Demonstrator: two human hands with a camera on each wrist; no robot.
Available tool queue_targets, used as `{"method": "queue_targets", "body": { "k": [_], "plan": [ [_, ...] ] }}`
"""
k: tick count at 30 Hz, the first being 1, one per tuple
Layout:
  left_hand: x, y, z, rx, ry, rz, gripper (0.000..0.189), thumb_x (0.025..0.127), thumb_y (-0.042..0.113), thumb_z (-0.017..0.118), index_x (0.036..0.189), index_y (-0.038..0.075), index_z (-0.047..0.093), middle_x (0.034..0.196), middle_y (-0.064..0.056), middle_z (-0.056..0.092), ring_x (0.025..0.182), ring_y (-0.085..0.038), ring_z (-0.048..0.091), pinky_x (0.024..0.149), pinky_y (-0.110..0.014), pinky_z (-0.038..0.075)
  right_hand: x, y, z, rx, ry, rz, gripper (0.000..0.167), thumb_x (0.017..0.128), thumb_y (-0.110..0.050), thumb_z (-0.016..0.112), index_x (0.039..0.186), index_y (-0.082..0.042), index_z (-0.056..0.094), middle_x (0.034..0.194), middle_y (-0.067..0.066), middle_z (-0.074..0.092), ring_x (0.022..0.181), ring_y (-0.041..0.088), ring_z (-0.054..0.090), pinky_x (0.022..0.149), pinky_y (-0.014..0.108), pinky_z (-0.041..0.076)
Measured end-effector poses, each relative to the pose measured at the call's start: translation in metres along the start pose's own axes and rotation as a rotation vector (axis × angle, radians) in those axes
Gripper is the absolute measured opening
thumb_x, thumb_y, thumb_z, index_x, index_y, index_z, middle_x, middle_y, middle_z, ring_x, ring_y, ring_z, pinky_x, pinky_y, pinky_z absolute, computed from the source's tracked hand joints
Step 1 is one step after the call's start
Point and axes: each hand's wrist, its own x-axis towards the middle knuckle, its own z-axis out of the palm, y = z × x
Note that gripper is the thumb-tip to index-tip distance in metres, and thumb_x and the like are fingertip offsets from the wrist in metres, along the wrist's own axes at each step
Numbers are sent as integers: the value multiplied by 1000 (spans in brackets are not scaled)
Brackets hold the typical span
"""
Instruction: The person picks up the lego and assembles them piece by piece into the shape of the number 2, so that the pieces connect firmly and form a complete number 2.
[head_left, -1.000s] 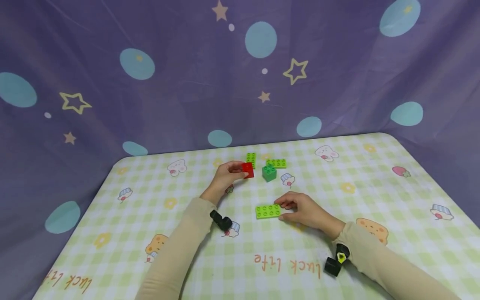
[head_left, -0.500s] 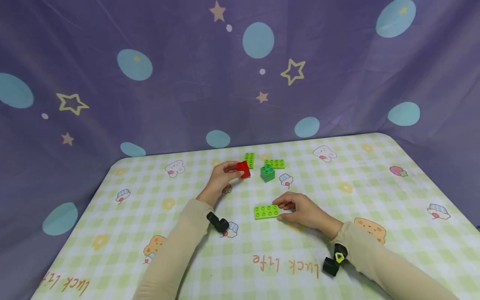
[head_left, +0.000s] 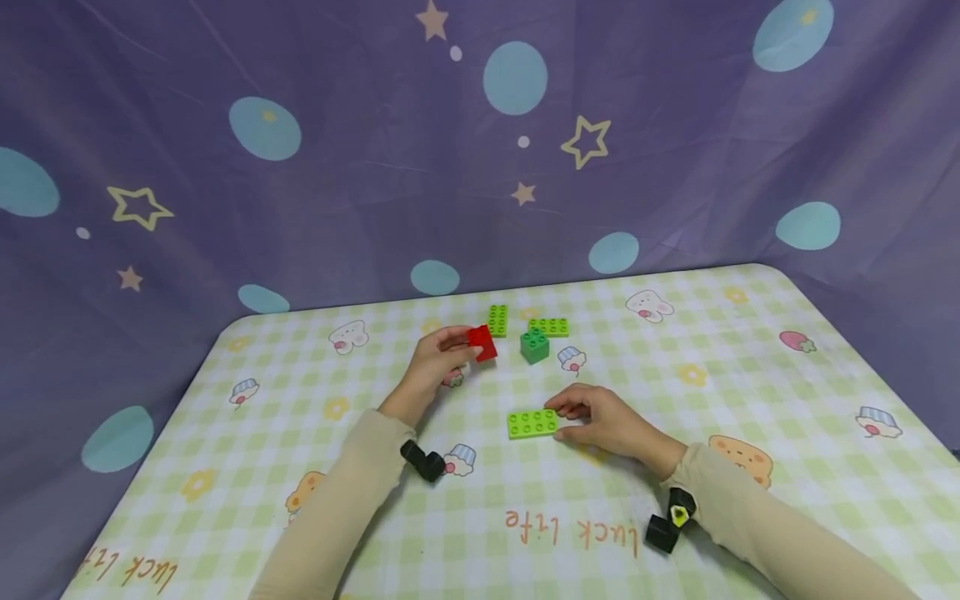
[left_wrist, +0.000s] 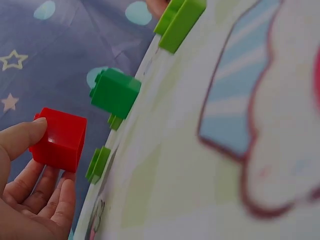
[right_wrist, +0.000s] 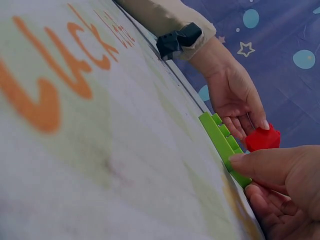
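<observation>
A red toy building brick (head_left: 482, 342) is pinched between the thumb and fingers of my left hand (head_left: 438, 362); the left wrist view shows the red brick (left_wrist: 60, 140) tilted and held off the table. Nearer to me, my right hand (head_left: 611, 421) grips the right end of a flat light-green brick (head_left: 532, 423) lying on the cloth, studs up. In the right wrist view the thumb presses on the light-green brick (right_wrist: 222, 145). A darker green square brick (head_left: 535, 346) stands just right of the red one.
Two more light-green bricks lie behind, one lengthwise brick (head_left: 498, 321) and one crosswise brick (head_left: 549, 327). The checked tablecloth (head_left: 750, 375) has printed pictures. A purple curtain (head_left: 337, 167) hangs behind the table's far edge.
My left hand has drawn the red brick slightly left and toward me, tilting it. The right hand and its light-green brick have stayed in place.
</observation>
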Motion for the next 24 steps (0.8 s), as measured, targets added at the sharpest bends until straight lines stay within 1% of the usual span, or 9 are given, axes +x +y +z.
{"method": "queue_targets", "body": {
  "k": [4, 5, 6, 7, 14, 19, 24],
  "plan": [
    [-9, 2, 4, -30, -17, 18, 39, 81, 4, 72, 119, 4, 62, 114, -10, 63, 88, -13, 59, 64, -20, 47, 0, 1, 0, 3, 1, -2, 34, 80, -15, 76, 111, -6, 67, 103, 4, 61, 91, 16, 57, 81, 26, 50],
    [-9, -1, 5, -36, -21, 33, 38, 81, 3, 72, 118, 4, 62, 113, -10, 63, 91, -14, 60, 67, -19, 48, 0, 1, 0, 1, 1, -2, 34, 80, -15, 77, 111, -6, 67, 103, 5, 61, 91, 16, 57, 82, 26, 50],
    [-12, 0, 6, -45, -30, 41, 38, 81, 2, 71, 118, 2, 62, 113, -11, 63, 94, -15, 60, 72, -19, 49, 0, 2, 0, 0, 1, 0, 34, 79, -15, 77, 111, -6, 67, 103, 4, 61, 91, 16, 57, 82, 26, 50],
    [-14, 1, 7, -51, -37, 45, 38, 81, 0, 71, 117, 1, 62, 112, -11, 63, 95, -16, 60, 74, -19, 50, 0, 2, 0, -1, 1, 1, 34, 79, -15, 77, 111, -6, 67, 102, 4, 61, 90, 16, 57, 81, 26, 50],
    [-31, 1, 10, -59, -70, 80, 37, 80, -1, 71, 116, -2, 61, 108, -10, 65, 93, -16, 61, 73, -20, 49, 0, -1, 0, 2, -4, -3, 34, 80, -14, 76, 111, -6, 67, 103, 4, 62, 90, 16, 57, 81, 26, 50],
    [-42, -2, 14, -73, -110, 86, 37, 80, -1, 71, 115, -3, 61, 104, -6, 66, 90, -14, 61, 76, -20, 50, 0, -1, 0, -2, -2, 5, 33, 80, -13, 76, 111, -5, 67, 103, 4, 62, 90, 16, 57, 82, 26, 50],
    [-52, -6, 17, -95, -142, 112, 36, 80, -3, 70, 114, -5, 61, 100, -3, 66, 88, -15, 61, 73, -20, 50, 0, 0, 0, -7, -1, 7, 32, 80, -12, 76, 110, -5, 67, 103, 5, 62, 90, 16, 57, 82, 26, 50]
  ]
}}
